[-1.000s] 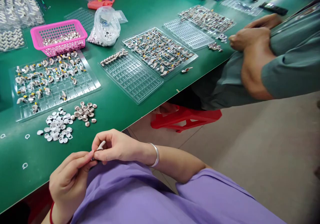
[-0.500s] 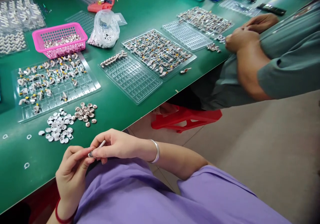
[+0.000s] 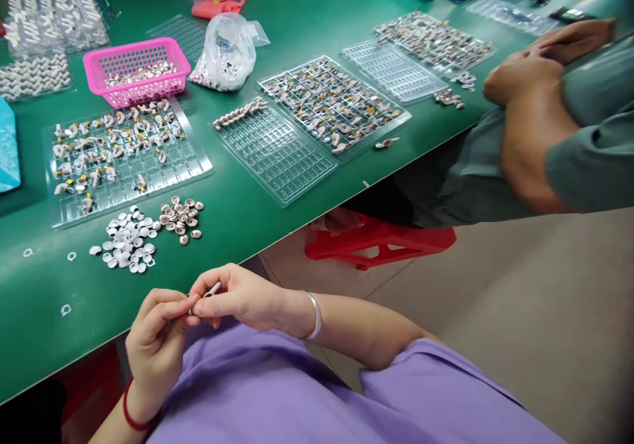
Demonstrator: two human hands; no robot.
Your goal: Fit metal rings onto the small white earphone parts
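A small earbud housing with a pale stem (image 3: 212, 289) is pinched between the fingertips of both hands, in front of the purple shirt by the table edge. My left hand (image 3: 156, 341), with a red band at its wrist, has thumb and fingers closed on the rounded end, which is mostly hidden. My right hand (image 3: 242, 300), wearing a silver bangle, grips the stem side. Just beyond lie a heap of white round caps (image 3: 129, 240) and a smaller heap of beige caps (image 3: 181, 218). Behind them is a clear tray (image 3: 188, 173) with earbud parts in its slots.
A pink basket (image 3: 137, 51) of small parts and a plastic bag (image 3: 228, 54) stand farther back. More clear trays (image 3: 277, 160) lie rightward. A co-worker's hands (image 3: 529, 74) are at the right, above a red stool (image 3: 381, 240). A blue object (image 3: 7, 147) is at the left edge.
The view has shifted, so the table things sit farther right. Both hands remain together, with fingers covering more of the earbud housing's rounded end. The blue object has come into view at left.
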